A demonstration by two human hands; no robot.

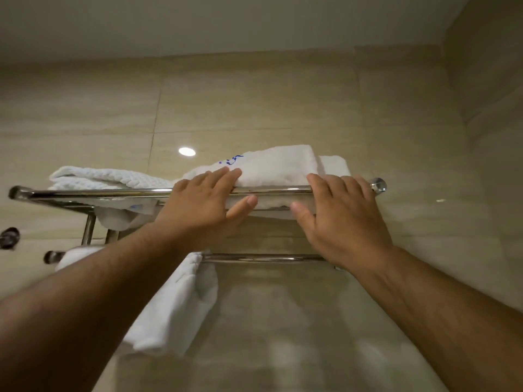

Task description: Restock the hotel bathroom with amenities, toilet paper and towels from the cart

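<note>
**Both hands flat on a folded towel on the wall rack**

Bare forearms reach up from the bottom corners of the head view toward a chrome towel rack (271,190) fixed to a beige tiled wall (254,103). On the rack's top shelf, right of centre, lies a folded white towel (277,165) with a small blue mark near its upper left edge. The left hand (203,205) rests on the towel's left end, fingers together and laid flat over the cloth, thumb stretched out to the right below the front rail. The right hand (339,219) is at the towel's right end, fingers slightly spread and lying over the front rail and the towel's edge, thumb pointing left. The two thumbs point toward each other, apart, under the rail. Neither hand pinches the cloth; both lie open on it.

At the left end of the same shelf sits a second folded towel (107,178) with a coarser weave, just beside the first. A third white towel (175,304) hangs from the lower bar (266,258), partly hidden behind the left forearm. A round ceiling-light reflection (187,151) shows on the tiles above the shelf.
</note>
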